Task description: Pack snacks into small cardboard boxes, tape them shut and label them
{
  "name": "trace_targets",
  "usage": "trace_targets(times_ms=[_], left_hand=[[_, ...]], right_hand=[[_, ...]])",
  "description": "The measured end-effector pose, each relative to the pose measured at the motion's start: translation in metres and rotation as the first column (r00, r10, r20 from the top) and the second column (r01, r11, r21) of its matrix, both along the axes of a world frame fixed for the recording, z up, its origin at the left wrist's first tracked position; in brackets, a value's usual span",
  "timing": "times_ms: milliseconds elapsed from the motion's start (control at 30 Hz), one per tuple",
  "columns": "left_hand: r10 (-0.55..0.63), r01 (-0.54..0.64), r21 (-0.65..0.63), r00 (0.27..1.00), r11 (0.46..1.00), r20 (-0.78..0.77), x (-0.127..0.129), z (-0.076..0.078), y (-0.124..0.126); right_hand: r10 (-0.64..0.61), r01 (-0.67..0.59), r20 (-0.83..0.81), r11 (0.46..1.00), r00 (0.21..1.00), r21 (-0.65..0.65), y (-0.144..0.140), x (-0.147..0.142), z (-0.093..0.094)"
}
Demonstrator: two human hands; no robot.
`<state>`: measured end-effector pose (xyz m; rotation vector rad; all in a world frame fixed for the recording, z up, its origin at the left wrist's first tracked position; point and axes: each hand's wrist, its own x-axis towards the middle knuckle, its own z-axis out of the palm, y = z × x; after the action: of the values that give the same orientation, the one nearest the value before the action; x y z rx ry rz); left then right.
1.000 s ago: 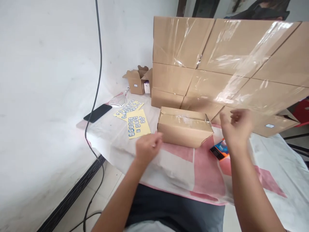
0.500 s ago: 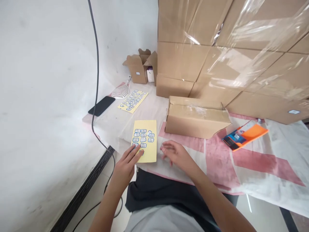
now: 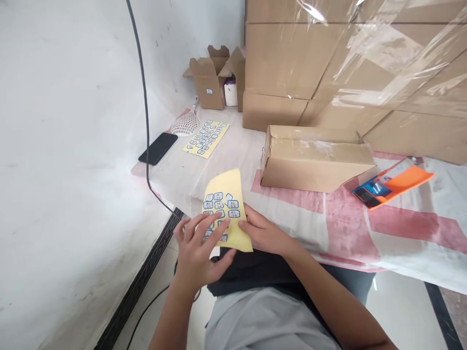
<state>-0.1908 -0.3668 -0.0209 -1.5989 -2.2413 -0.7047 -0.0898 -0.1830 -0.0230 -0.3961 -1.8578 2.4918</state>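
no text can be read anywhere in this view. the yellow sticker sheet [image 3: 226, 204] pinched between my left hand [image 3: 199, 253] and my right hand [image 3: 264, 233] carries rows of small blue-edged white labels, their print too small to read. the second yellow sticker sheet [image 3: 206, 138] lying flat farther back on the cloth bears the same kind of labels, equally unreadable. the small open brown cardboard box [image 3: 210, 80] by the wall shows one white label on its front, its print blurred. the orange and blue flat packet [image 3: 392, 182] beside the long brown cardboard carton [image 3: 315, 160] has printed marks, none legible.
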Motion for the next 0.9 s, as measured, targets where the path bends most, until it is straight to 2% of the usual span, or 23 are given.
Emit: trace_targets(times_ms=[100, 200, 267, 467, 667, 733, 767, 833, 900], left_hand=[[0.031, -0.023, -0.101, 0.996, 0.995, 0.081, -0.001, 0.019, 0.022], [0.07, -0.067, -0.043, 0.996, 0.997, 0.05, -0.002, 0.025, 0.039], [0.054, -0.054, 0.01, 0.998, 0.999, -0.016, -0.004, 0.024, 0.047], [0.004, 0.028, 0.172, 0.984, 0.985, -0.181, -0.006, 0.018, 0.057], [0.0, 0.066, 0.261, 0.969, 0.963, -0.247, -0.01, 0.009, 0.065], [0.077, -0.019, 0.353, 0.986, 0.936, -0.151, -0.015, 0.004, 0.066], [0.153, -0.12, 0.415, 0.987, 0.902, -0.049, -0.018, 0.002, 0.067], [0.299, -0.377, 0.499, 0.926, 0.781, 0.232, -0.022, 0.001, 0.068], [0.322, -0.543, 0.503, 0.826, 0.672, 0.462, -0.024, 0.004, 0.07]], right_hand=[[0.004, -0.003, -0.005, 0.984, 1.0, 0.177, 0.003, 0.007, 0.009], [-0.005, 0.011, -0.021, 0.948, 1.0, 0.317, 0.01, 0.013, 0.017], [-0.007, 0.013, -0.019, 0.947, 1.0, 0.32, 0.015, 0.017, 0.02], [-0.027, 0.018, 0.038, 0.975, 0.999, 0.22, 0.018, 0.019, 0.023], [-0.081, 0.069, 0.04, 0.965, 0.996, 0.254, 0.011, 0.016, 0.023], [-0.104, 0.085, 0.073, 0.97, 0.992, 0.227, 0.013, 0.008, 0.018], [-0.112, 0.089, 0.088, 0.97, 0.99, 0.227, 0.016, 0.001, 0.015], [-0.136, 0.095, 0.112, 0.945, 0.984, 0.313, 0.024, -0.022, 0.011], [-0.184, 0.1, 0.129, 0.87, 0.975, 0.483, 0.033, -0.052, 0.011]])
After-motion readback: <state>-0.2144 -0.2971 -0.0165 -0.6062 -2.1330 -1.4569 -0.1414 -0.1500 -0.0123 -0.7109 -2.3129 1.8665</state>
